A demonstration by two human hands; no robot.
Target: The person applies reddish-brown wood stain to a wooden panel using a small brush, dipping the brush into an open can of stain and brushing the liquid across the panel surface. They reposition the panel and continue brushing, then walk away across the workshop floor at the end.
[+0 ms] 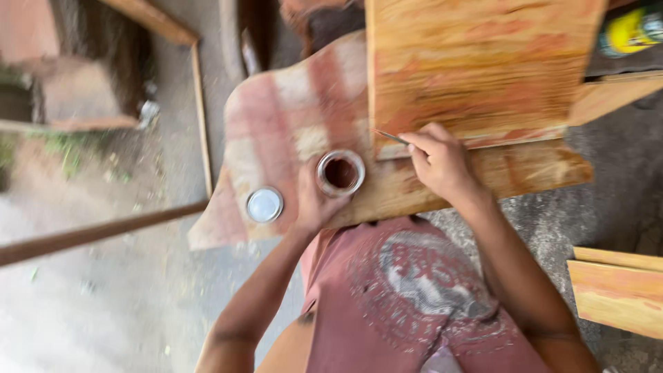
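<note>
My left hand wraps around a small open glass jar of dark liquid standing on a wooden board across my lap. My right hand pinches a thin brush, its tip pointing left at the lower left corner of a square wooden panel lying on the board. The jar's round silver lid lies flat to the left of the jar, on a red-and-white checked cloth. The picture is motion-blurred.
More pale wooden panels lie on the grey concrete at the lower right. A long wooden pole runs across the left side above the ground. A yellow-and-green container sits at the top right. Wooden frame pieces stand at the upper left.
</note>
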